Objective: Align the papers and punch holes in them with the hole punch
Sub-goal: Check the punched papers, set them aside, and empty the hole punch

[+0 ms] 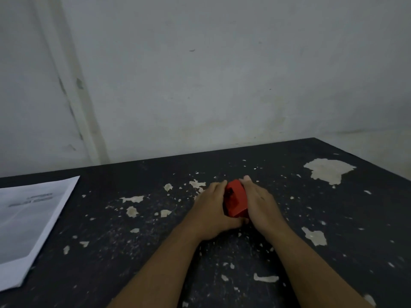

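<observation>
A red hole punch [236,200] stands on the black table [138,241], a little right of centre. My left hand [211,213] presses against its left side and my right hand [259,204] against its right side, so both hands grip it between them. The lower part of the punch is hidden by my fingers. A stack of white papers [29,225] with a grey printed page on top lies flat at the table's left edge, well apart from both hands.
The black tabletop is worn, with pale patches of chipped paint [329,170] scattered over it. A grey-white wall [200,74] rises directly behind the table's far edge. The table's right edge runs diagonally at the far right.
</observation>
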A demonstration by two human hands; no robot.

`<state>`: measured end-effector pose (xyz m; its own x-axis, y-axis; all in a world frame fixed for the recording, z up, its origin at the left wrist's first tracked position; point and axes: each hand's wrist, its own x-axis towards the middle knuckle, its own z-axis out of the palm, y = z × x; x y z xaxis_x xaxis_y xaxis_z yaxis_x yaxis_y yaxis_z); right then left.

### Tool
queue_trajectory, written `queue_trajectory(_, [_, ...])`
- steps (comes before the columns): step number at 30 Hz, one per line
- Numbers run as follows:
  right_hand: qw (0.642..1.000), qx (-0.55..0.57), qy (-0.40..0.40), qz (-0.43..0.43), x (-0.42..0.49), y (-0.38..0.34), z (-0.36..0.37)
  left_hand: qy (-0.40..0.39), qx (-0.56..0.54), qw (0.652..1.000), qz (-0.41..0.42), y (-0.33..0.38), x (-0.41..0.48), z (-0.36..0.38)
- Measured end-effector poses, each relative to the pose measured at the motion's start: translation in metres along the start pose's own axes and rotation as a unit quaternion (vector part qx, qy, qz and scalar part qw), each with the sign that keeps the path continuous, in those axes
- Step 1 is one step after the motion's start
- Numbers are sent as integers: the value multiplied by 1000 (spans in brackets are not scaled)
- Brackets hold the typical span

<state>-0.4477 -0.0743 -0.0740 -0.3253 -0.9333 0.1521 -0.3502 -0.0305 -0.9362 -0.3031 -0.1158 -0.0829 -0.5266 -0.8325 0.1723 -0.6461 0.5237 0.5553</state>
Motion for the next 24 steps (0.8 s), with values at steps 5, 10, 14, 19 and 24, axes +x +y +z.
queue_trajectory(5, [998,18,60,5,1,-1,5,21,-71,997,12,1,3,2])
queue_trajectory(10, [994,75,72,-26,-3,-13,6,54,-125,990,32,4,1,1])
queue_trajectory(14, [998,58,23,-25,-3,-17,2,65,-138,987,44,8,0,-1])
queue_trajectory(19, [991,117,-58,20,-3,-10,1,69,-135,987,43,8,-4,-3])
queue_trajectory(24, [997,27,66,29,15,0,-14,118,-143,983,0,-3,-4,-16])
